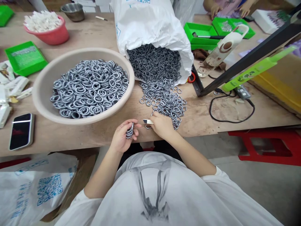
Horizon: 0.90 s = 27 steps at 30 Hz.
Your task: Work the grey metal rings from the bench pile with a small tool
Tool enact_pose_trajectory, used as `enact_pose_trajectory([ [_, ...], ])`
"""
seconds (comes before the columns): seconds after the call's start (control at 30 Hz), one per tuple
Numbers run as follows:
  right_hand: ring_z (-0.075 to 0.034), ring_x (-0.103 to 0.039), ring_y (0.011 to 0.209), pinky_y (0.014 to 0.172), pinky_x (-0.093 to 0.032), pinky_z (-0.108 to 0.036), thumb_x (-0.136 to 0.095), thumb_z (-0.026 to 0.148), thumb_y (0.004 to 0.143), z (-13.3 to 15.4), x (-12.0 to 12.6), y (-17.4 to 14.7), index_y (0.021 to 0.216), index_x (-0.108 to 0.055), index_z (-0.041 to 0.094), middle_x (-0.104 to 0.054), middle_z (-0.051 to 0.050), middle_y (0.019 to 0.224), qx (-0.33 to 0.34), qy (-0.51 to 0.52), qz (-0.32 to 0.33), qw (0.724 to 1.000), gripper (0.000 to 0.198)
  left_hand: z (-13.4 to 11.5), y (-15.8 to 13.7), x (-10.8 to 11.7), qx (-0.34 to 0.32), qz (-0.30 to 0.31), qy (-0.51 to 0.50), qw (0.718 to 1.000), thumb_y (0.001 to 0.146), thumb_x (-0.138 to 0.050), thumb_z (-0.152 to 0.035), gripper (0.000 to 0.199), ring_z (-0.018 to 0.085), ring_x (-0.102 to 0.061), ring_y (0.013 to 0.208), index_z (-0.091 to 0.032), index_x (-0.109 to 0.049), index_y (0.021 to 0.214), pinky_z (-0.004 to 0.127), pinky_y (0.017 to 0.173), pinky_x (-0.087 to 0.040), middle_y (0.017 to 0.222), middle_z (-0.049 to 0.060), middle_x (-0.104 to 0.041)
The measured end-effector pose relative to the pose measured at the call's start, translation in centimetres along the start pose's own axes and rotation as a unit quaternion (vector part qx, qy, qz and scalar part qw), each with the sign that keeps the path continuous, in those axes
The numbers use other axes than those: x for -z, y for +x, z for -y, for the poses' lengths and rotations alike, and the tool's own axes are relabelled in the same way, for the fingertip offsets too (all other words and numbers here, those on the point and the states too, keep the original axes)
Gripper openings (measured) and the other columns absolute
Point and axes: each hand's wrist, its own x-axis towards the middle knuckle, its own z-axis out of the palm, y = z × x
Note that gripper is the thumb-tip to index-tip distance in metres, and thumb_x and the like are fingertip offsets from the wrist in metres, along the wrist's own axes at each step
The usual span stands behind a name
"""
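Note:
My left hand (122,135) grips a small stack of grey metal rings (129,131) at the table's front edge. My right hand (160,124) holds a small white tool (148,121), its tip pointing left toward the stack, with one loose ring (148,127) just beneath it. To the right of that hand lies a spread heap of loose rings (164,100), spilling from a white sack (150,28) that lies open on the table. A wide beige bowl (47,81) to the left is filled with the same rings.
A phone (21,131) lies at the front left. Green trays (25,58) and a red bowl (50,36) of white pieces stand at the back left. A black stand (246,58), a cable (225,110) and a green box (258,69) are on the right. Another person's hands (215,9) are at the far edge.

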Motion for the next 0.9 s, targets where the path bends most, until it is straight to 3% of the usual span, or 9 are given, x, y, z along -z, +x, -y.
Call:
enact_pose_trajectory([
  [0.27,-0.022,-0.063,0.091,0.061,-0.033,-0.032,-0.046,0.035,0.102,-0.3,0.3,0.1,0.104,-0.066,0.019,-0.060,-0.009,0.116,-0.055,0.039,-0.040,0.997,0.025,0.7,0.1,-0.4,0.025,-0.021,0.010,0.999,0.066,-0.083,-0.046,0.045,0.007,-0.050,0.049,-0.015,-0.056,0.082,0.015,0.034,-0.035,0.071,-0.001,-0.058],
  [0.47,-0.023,-0.061,0.087,0.066,-0.038,-0.031,-0.053,0.035,0.098,1.1,0.8,-0.6,0.109,-0.066,0.019,-0.060,-0.010,0.109,-0.080,0.189,-0.129,0.970,0.023,3.0,0.7,-2.3,-0.084,0.001,0.120,0.989,0.076,-0.074,-0.059,0.050,0.005,-0.038,0.045,-0.016,-0.059,0.096,0.013,0.035,-0.026,0.062,-0.006,-0.046],
  [0.6,-0.020,-0.059,0.083,0.072,-0.043,-0.031,-0.058,0.034,0.094,1.4,0.7,-1.3,0.099,-0.068,0.017,-0.060,-0.008,0.096,-0.012,0.345,-0.225,0.911,0.021,2.8,1.0,-2.9,-0.115,0.014,0.114,0.987,0.078,-0.073,-0.060,0.047,0.004,-0.037,0.045,-0.015,-0.057,0.085,0.013,0.037,-0.026,0.062,-0.005,-0.044],
  [0.77,-0.017,-0.059,0.089,0.081,-0.046,-0.030,-0.064,0.034,0.093,0.8,1.0,-1.5,0.110,-0.068,0.019,-0.063,-0.004,0.093,0.141,0.503,-0.201,0.829,0.023,2.0,0.4,-3.4,-0.049,0.065,0.056,0.995,0.073,-0.077,-0.060,0.052,0.004,-0.037,0.042,-0.015,-0.050,0.074,0.014,0.035,-0.024,0.059,-0.005,-0.044],
  [0.9,-0.016,-0.057,0.078,0.073,-0.045,-0.030,-0.068,0.042,0.088,1.5,0.6,-1.1,0.095,-0.064,0.020,-0.062,-0.002,0.085,0.095,0.567,-0.209,0.792,0.024,1.9,-0.1,-4.3,-0.021,0.070,0.014,0.997,0.071,-0.077,-0.063,0.057,0.005,-0.038,0.040,-0.016,-0.046,0.070,0.015,0.035,-0.024,0.056,-0.005,-0.043],
])
